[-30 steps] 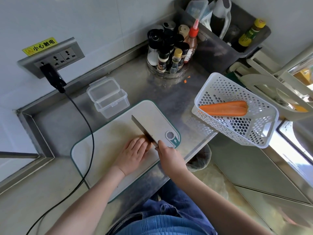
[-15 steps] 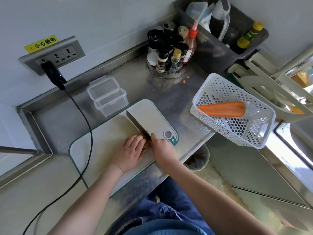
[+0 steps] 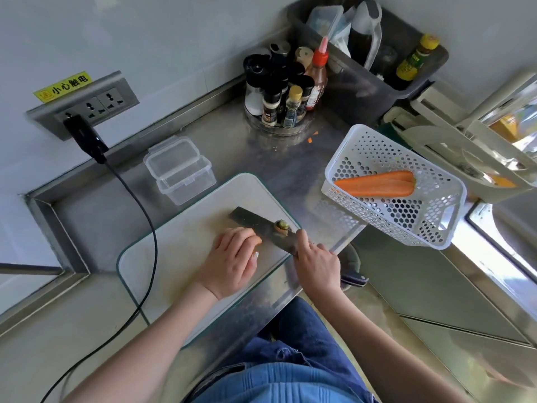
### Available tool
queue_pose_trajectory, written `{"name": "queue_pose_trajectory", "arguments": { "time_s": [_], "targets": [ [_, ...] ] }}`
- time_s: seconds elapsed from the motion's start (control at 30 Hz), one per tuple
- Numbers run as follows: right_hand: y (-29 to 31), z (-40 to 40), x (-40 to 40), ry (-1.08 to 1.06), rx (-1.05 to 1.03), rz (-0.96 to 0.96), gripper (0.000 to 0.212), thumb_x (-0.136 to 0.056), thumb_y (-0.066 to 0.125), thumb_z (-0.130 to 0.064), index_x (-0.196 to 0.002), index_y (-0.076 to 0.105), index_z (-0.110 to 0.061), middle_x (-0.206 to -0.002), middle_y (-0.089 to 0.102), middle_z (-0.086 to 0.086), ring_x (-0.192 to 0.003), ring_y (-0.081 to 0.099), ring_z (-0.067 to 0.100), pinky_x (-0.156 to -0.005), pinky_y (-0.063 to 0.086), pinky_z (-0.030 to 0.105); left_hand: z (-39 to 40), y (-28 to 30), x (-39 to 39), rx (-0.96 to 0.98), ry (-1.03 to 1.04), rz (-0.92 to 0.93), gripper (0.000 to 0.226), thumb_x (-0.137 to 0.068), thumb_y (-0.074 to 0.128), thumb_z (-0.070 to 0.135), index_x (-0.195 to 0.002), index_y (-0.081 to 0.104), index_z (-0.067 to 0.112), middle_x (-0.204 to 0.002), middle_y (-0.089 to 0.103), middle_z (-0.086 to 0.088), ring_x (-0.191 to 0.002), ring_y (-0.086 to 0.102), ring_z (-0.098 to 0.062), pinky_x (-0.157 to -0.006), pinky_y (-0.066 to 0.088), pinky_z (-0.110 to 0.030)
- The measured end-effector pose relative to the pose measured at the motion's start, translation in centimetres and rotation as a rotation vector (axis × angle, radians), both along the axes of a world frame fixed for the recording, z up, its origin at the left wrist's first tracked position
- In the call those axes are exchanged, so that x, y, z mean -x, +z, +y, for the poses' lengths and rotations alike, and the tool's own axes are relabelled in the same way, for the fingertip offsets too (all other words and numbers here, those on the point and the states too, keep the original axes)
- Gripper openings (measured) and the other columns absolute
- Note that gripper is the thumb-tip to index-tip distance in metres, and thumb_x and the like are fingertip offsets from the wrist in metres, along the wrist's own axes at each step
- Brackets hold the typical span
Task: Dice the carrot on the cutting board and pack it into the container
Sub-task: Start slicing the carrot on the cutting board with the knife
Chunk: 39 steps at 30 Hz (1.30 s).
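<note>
Mostly hidden: left hand (image 3: 232,261) covered carrot (image 3: 257,241), grip unclear; right hand (image 3: 316,264) gripped knife (image 3: 261,228), handle concealed.

The knife (image 3: 263,229) in the right hand (image 3: 316,261), upright on its edge 1 second ago at frame centre, now lies tilted flat with the cut carrot top (image 3: 282,226) riding on its blade. The left hand (image 3: 232,261) has curled over the carrot piece (image 3: 257,242) on the cutting board (image 3: 174,251).
</note>
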State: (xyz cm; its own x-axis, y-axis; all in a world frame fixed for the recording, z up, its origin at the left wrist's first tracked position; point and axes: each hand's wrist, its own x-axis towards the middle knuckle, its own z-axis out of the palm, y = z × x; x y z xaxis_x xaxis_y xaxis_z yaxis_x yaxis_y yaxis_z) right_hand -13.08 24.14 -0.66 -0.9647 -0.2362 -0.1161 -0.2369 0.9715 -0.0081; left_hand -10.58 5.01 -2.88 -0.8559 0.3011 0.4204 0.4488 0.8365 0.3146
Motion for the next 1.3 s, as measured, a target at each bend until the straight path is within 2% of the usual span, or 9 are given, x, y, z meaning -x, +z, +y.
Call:
{"name": "queue_pose_trajectory", "arguments": {
  "time_s": [0.1, 0.2, 0.4, 0.53, 0.63, 0.8, 1.03, 1.17, 1.3],
  "targets": [
    [0.2, -0.3, 0.0, -0.027, 0.063, 0.056, 0.069, -0.042, 0.089, -0.010, -0.092, 0.041, -0.011, -0.046, 0.055, 0.001, -0.035, 0.052, 0.023, -0.032, 0.029, 0.020, 1.6, 1.4, 1.9, 0.092, -0.217, -0.108, 0.027, -0.088, 0.040, 0.022, -0.099, 0.061, 0.009, -0.102, 0.059, -0.007, -0.098, 0.051, -0.024, -0.093, 0.038, -0.038],
    [-0.1, -0.2, 0.0, -0.011, 0.065, 0.066, 0.069, -0.042, 0.089, -0.011, -0.092, 0.042, -0.011, -0.046, 0.055, 0.000, -0.035, 0.052, 0.022, -0.034, 0.030, 0.020, 3.1, 1.3, 3.7, 0.134, -0.226, -0.299, 0.030, -0.087, 0.036, 0.027, -0.094, 0.061, 0.011, -0.097, 0.060, -0.005, -0.094, 0.055, -0.025, -0.092, 0.035, -0.036],
    [-1.0, 0.6, -0.7, 0.016, 0.064, -0.020, 0.050, -0.080, 0.067, -0.017, -0.105, 0.023, -0.015, -0.078, 0.069, 0.006, -0.066, 0.065, 0.031, -0.051, 0.039, 0.032, 3.0, 0.8, 4.1, 0.030, -0.160, -0.417, 0.044, -0.092, 0.032, 0.025, -0.120, 0.059, 0.005, -0.126, 0.056, -0.010, -0.121, 0.048, -0.024, -0.108, 0.030, -0.036],
    [-0.4, 0.5, -0.8, -0.018, 0.129, -0.068, 0.049, -0.077, 0.072, -0.020, -0.106, 0.033, -0.014, -0.068, 0.066, 0.006, -0.054, 0.062, 0.030, -0.044, 0.029, 0.028, 0.6, 0.6, 1.1, -0.185, 0.237, -0.154, 0.031, -0.091, 0.035, 0.013, -0.108, 0.057, -0.002, -0.113, 0.056, -0.018, -0.104, 0.051, -0.028, -0.091, 0.042, -0.040],
    [-0.2, 0.0, -0.9, -0.032, 0.199, -0.183, 0.024, -0.094, 0.048, -0.023, -0.115, 0.042, -0.012, -0.084, 0.066, 0.009, -0.070, 0.064, 0.036, -0.052, 0.032, 0.031, -1.3, -1.0, -1.7, -0.164, 0.461, -0.177, 0.031, -0.092, 0.040, 0.023, -0.104, 0.054, -0.002, -0.104, 0.053, -0.019, -0.093, 0.048, -0.030, -0.079, 0.045, -0.044],
    [-0.3, 1.7, 0.9, -0.198, 0.167, -0.212, 0.016, -0.098, 0.037, -0.023, -0.111, 0.036, -0.014, -0.085, 0.064, 0.008, -0.069, 0.061, 0.032, -0.052, 0.038, 0.032, -2.2, -3.1, -4.1, 0.023, 0.437, -0.465, 0.061, -0.081, 0.046, 0.051, -0.118, 0.047, 0.002, -0.114, 0.052, -0.017, -0.101, 0.045, -0.031, -0.080, 0.046, -0.046],
    [0.2, 2.5, 1.7, -0.329, 0.266, -0.169, 0.013, -0.099, 0.035, -0.025, -0.107, 0.038, -0.014, -0.077, 0.063, 0.008, -0.064, 0.060, 0.033, -0.057, 0.048, 0.037, -2.1, -3.6, -4.2, 0.110, 0.404, -0.439, 0.065, -0.092, 0.031, 0.055, -0.120, 0.050, 0.000, -0.113, 0.055, -0.017, -0.098, 0.044, -0.029, -0.079, 0.049, -0.045],
    [0.2, 0.8, -0.5, -0.214, 0.266, -0.248, 0.019, -0.100, 0.039, -0.031, -0.112, 0.038, -0.016, -0.072, 0.056, 0.002, -0.065, 0.062, 0.033, -0.055, 0.048, 0.036, -1.9, -3.6, -4.3, 0.073, 0.414, -0.421, 0.058, -0.083, 0.052, 0.043, -0.121, 0.051, 0.000, -0.113, 0.054, -0.017, -0.096, 0.047, -0.032, -0.077, 0.048, -0.046],
    [-0.3, -0.4, -2.2, -0.190, 0.346, -0.316, 0.017, -0.100, 0.039, -0.032, -0.111, 0.039, -0.019, -0.076, 0.065, 0.005, -0.068, 0.062, 0.031, -0.057, 0.050, 0.037, -0.7, -3.0, -3.4, -0.168, 0.638, -0.506, 0.060, -0.072, 0.079, 0.028, -0.115, 0.051, -0.002, -0.105, 0.053, -0.024, -0.089, 0.051, -0.040, -0.070, 0.047, -0.047]
  ]
}}
